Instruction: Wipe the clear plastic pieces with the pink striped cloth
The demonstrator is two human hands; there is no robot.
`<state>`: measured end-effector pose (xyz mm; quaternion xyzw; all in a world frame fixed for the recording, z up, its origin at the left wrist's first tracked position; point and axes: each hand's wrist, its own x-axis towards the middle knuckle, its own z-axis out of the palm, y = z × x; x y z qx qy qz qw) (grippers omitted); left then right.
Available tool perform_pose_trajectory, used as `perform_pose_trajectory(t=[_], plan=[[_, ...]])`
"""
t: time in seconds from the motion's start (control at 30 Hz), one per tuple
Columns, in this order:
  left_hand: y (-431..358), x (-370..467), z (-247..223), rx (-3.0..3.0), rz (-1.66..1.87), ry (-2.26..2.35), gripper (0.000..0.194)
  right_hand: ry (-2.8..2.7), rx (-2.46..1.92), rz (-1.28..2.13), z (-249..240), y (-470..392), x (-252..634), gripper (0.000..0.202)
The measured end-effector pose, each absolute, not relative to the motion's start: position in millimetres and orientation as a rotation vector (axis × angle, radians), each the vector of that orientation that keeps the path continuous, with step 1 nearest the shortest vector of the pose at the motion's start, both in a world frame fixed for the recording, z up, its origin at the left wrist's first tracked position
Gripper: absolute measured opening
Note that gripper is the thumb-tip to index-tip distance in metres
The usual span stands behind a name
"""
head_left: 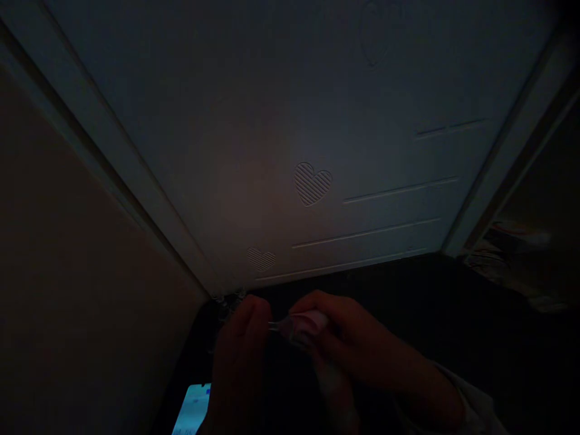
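Note:
The scene is very dark. My left hand (pixel 244 332) is closed, with a slim, clear, stem-like piece (pixel 273 326) showing between it and my right hand. What kind of thing this piece belongs to is hidden. My right hand (pixel 344 332) grips a pinkish-white cloth (pixel 310 323), bunched around the other end of the piece. A length of the cloth hangs down below my right palm. Just beyond my left hand, small clear glassy objects (pixel 240 295) stand near the foot of the door; their kind is too dim to tell.
A lit phone (pixel 194 408) lies at lower left, partly behind my left forearm. Ahead is a pale door-like panel (pixel 254 151) with grooved hearts and lines, set above a dark surface (pixel 385 290). A wall (pixel 67 241) rises at left. Indistinct clutter (pixel 516 241) sits at right.

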<state>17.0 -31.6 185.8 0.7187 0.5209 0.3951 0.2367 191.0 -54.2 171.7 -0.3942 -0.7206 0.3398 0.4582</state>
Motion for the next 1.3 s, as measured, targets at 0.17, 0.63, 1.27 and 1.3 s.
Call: perform_pose_trajectory(t=[0.17,0.63,1.27,1.3], plan=[[-29.5,12.2,185.4,1.994,1.157,1.512,0.019,-1.676,-0.878,1.028,166.4,-50.2,193.8,0.019],[-31.9,13.8,186.6,1.797,1.23,1.405,0.013,-1.638,-0.788,0.998,161.4,-49.3,200.2,0.036],[-40.2,28.2,179.7,1.524,1.409,1.167,0.011,-1.431,-0.778,0.693,156.5,-42.0,183.9,0.035],[-40.5,27.6,179.6,1.533,1.395,1.2,0.008,-1.444,-0.76,0.688,156.7,-42.3,183.8,0.035]])
